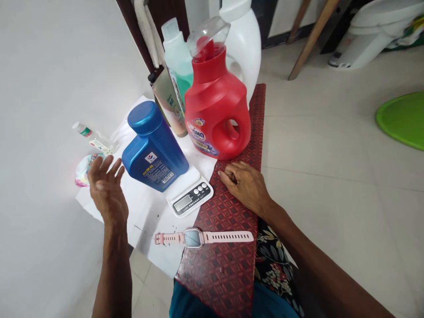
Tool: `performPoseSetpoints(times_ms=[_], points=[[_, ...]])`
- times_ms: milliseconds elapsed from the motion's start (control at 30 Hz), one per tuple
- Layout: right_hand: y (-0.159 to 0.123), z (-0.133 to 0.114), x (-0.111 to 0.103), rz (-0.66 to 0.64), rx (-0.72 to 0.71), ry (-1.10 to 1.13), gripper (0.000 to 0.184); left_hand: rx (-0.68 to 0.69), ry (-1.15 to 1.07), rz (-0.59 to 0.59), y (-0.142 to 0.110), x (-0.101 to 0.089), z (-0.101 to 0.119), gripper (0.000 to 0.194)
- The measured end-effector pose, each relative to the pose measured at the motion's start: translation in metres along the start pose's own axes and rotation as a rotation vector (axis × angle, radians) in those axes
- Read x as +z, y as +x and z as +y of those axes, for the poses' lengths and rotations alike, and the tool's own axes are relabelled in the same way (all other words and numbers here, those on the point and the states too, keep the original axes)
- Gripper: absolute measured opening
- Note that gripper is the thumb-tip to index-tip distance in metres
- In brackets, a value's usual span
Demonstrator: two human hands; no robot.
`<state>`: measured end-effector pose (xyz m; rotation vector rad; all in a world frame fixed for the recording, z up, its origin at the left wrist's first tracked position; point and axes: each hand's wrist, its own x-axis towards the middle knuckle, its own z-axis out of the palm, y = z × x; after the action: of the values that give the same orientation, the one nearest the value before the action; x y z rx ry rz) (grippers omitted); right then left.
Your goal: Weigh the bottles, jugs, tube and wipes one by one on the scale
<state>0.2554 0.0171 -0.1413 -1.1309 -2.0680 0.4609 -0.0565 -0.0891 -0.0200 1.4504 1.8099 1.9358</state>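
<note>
A blue plastic bottle [155, 154] with a blue cap stands on a white digital kitchen scale [189, 197], whose display looks blank. My left hand [107, 185] is raised just left of the bottle, fingers apart and nothing in it; I see no contact with the bottle. My right hand [247, 185] rests on the red patterned table [218, 278] to the right of the scale. Its fingers are curled loosely inward, and no object shows in them. A pink smartwatch [192, 238] lies stretched out in front of the scale, partly on white paper [162, 260].
Behind the scale stand a red detergent jug [215, 106], a large white jug [248, 44], a green-liquid bottle [179, 57] and a beige tube [170, 104]. A small clear bottle [94, 138] and a colourful packet [84, 170] lie by the wall. A white bin [367, 39] stands on the floor.
</note>
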Motion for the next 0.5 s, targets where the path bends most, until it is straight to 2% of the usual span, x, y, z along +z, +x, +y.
performPoseSetpoints(times_ms=[100, 200, 300, 400, 500], points=[[0.0, 0.001, 0.001, 0.011, -0.027, 0.003, 0.035, 0.026, -0.014, 0.113, -0.002, -0.015, 0.004, 0.08], [0.0, 0.003, 0.001, 0.034, -0.048, 0.008, 0.037, 0.105, -0.058, 0.151, -0.003, -0.01, 0.003, 0.084], [-0.001, 0.005, 0.003, 0.047, -0.063, 0.009, 0.038, 0.116, -0.089, 0.083, -0.009, 0.016, 0.001, 0.094], [-0.001, 0.007, 0.003, 0.05, -0.089, 0.003, 0.039, -0.056, -0.07, -0.025, -0.022, 0.048, 0.002, 0.093], [-0.002, 0.008, 0.004, 0.073, -0.125, -0.011, 0.038, -0.228, -0.078, -0.029, -0.032, 0.069, 0.003, 0.076]])
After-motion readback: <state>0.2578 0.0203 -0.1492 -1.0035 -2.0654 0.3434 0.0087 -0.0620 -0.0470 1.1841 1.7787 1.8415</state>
